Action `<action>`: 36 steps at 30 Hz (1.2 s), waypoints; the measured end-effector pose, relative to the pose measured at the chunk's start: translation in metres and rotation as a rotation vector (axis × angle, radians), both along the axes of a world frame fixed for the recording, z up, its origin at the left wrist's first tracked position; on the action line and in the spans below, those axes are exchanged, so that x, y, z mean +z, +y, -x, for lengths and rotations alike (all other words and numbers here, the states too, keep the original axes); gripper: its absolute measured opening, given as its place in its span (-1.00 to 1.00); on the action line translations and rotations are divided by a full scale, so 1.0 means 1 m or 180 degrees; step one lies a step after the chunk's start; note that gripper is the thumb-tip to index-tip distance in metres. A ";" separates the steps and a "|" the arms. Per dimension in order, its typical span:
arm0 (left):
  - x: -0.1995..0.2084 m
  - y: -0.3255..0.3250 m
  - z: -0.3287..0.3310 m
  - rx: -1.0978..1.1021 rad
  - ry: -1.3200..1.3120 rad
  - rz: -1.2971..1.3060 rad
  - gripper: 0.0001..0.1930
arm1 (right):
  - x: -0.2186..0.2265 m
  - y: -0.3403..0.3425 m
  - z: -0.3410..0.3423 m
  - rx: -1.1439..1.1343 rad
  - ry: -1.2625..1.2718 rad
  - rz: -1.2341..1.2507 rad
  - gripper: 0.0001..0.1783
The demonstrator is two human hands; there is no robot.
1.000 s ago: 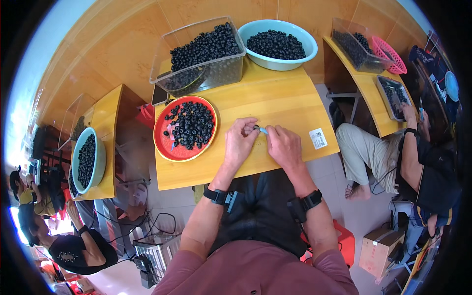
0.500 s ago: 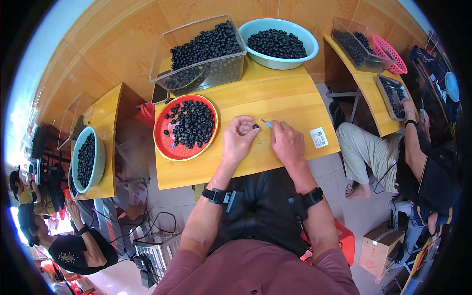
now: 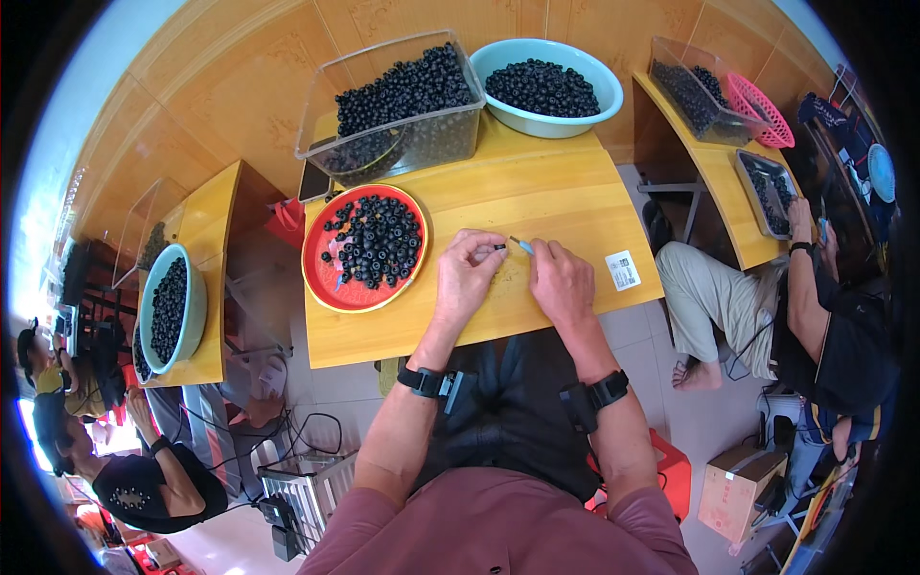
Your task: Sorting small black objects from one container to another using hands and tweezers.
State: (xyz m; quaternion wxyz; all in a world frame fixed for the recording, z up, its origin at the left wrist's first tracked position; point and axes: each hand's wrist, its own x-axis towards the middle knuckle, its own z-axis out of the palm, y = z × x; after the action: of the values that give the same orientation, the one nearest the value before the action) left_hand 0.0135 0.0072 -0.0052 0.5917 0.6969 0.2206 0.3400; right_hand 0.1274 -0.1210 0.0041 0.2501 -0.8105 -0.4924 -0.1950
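Over the front part of the yellow table, my left hand [image 3: 467,270] pinches a small round black bead [image 3: 499,247] between thumb and fingertips. My right hand [image 3: 563,280] is closed round the light blue handle of a slim tool [image 3: 524,246]. Its narrow dark tip points left, close to the bead; whether they touch I cannot tell. Fine crumbs lie on the wood under my hands. To the left stands a red round tray [image 3: 319,279] with a yellow rim, holding many loose black beads [image 3: 371,241], some showing holes.
A clear plastic bin [image 3: 450,144] and a light blue basin [image 3: 551,123], both with black beads, stand at the table's back. A white label [image 3: 622,270] is stuck at the right. Side tables hold another basin [image 3: 194,316] and a grey tray [image 3: 764,206]; people sit at both.
My left fingers have closed in and turned the bead slightly. The tool's tip has shifted a little in my right hand. The tray has not moved.
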 end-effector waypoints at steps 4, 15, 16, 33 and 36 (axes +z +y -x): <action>-0.003 0.003 0.002 -0.0015 -0.0095 -0.0032 -0.88 | -0.002 0.003 0.000 0.0017 -0.0033 -0.0023 -0.95; -0.004 -0.001 -0.001 0.0230 -0.0053 -0.0111 -0.77 | 0.000 -0.001 0.002 -0.0023 -0.0035 0.0023 -0.97; -0.003 -0.001 0.000 0.0280 0.0123 -0.0043 -0.77 | -0.001 -0.001 0.002 -0.0011 -0.0041 -0.0003 -0.97; -0.001 -0.002 -0.002 0.0323 -0.0220 -0.0324 -0.77 | 0.000 -0.003 0.002 0.0044 0.0051 -0.0005 -0.97; -0.001 -0.002 -0.001 0.0372 0.0016 -0.0457 -0.76 | 0.000 -0.003 0.002 0.0108 0.0052 -0.0082 -0.97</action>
State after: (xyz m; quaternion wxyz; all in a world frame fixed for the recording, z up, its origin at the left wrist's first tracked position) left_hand 0.0146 0.0050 -0.0062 0.5188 0.7243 0.2374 0.3872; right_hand 0.1255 -0.1242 0.0045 0.2678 -0.8003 -0.5015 -0.1905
